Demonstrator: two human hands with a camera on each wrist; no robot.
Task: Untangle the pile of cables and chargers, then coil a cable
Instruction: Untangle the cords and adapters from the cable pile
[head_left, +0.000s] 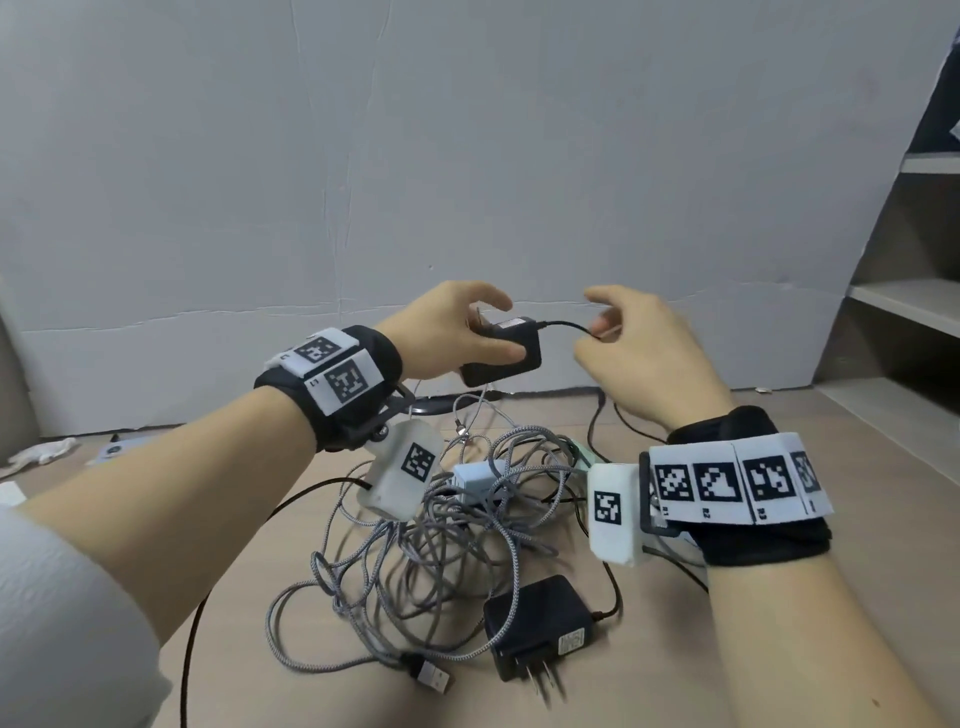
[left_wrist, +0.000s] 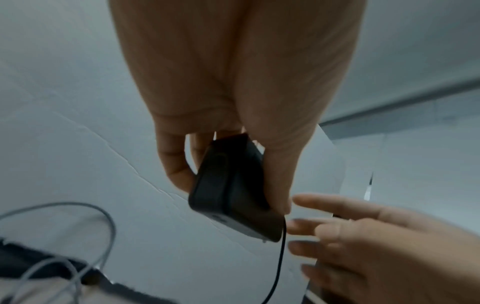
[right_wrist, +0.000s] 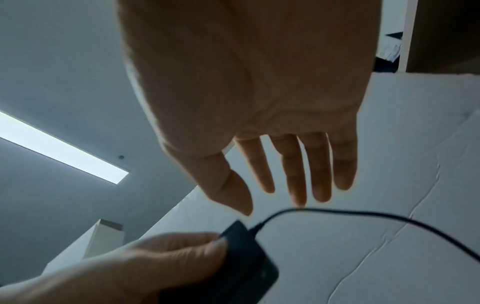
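**Black adapter lifted above the cable pile**

My left hand (head_left: 457, 332) grips a black power adapter (head_left: 506, 353), thumb along its near face and fingers curled over the far side, holding it in the air above the far edge of the tangle. In the left wrist view the same adapter (left_wrist: 233, 193) sits between thumb and fingers, its thin black cable (left_wrist: 279, 265) dropping from the lower corner.

That cable (head_left: 566, 326) leaves the adapter's right end and runs to my right hand (head_left: 644, 358). In the right wrist view the fingers (right_wrist: 296, 174) are straight and spread, the cord (right_wrist: 363, 216) passing just beyond their tips; I see no grasp on it there. In the head view I cannot tell whether a fingertip touches the cord.

Below and nearer to me lies the pile of grey braided cables (head_left: 441, 525) on the tan floor (head_left: 831, 493), looped over a small white charger (head_left: 475, 480). A second black adapter (head_left: 540, 623), prongs pointing toward me, rests at the near right of the pile, with a USB plug (head_left: 431, 675) just left of it. White cardboard (head_left: 467, 156) stands behind, and grey shelves (head_left: 909, 301) at far right.
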